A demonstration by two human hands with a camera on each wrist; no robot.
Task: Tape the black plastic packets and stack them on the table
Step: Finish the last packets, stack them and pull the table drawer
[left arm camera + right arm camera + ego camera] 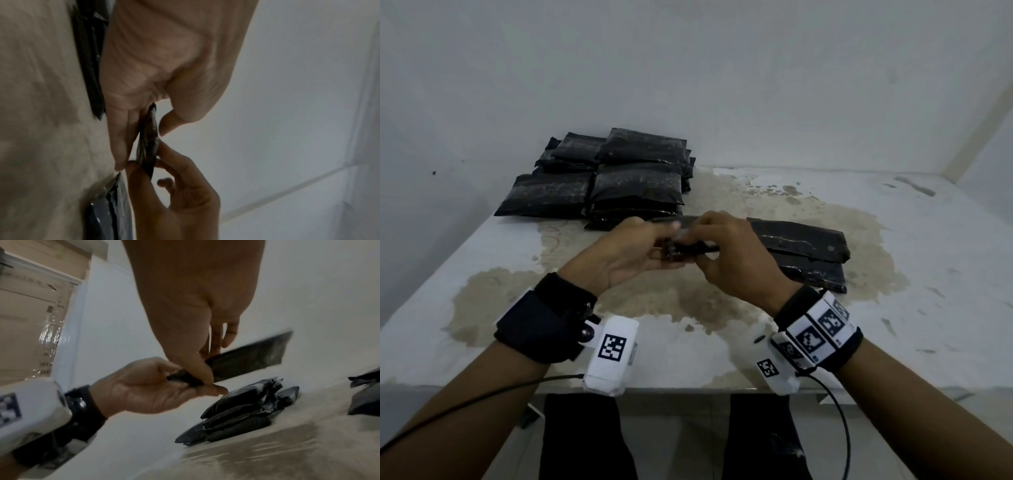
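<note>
packet (681, 236) between both hands' fingers (709, 222)

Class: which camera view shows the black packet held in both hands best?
The right wrist view: the held packet shows its broad face, gripped by the left hand and right hand. The left wrist view shows only its edge; the head view mostly hides it.

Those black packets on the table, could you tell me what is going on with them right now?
A person holds one black packet up over the table with both hands: the left hand and the right hand each pinch its near end. Whether tape is on it cannot be told. A pile of packets lies at the far left by the wall, and a smaller stack of two lies to the right of the hands.
</note>
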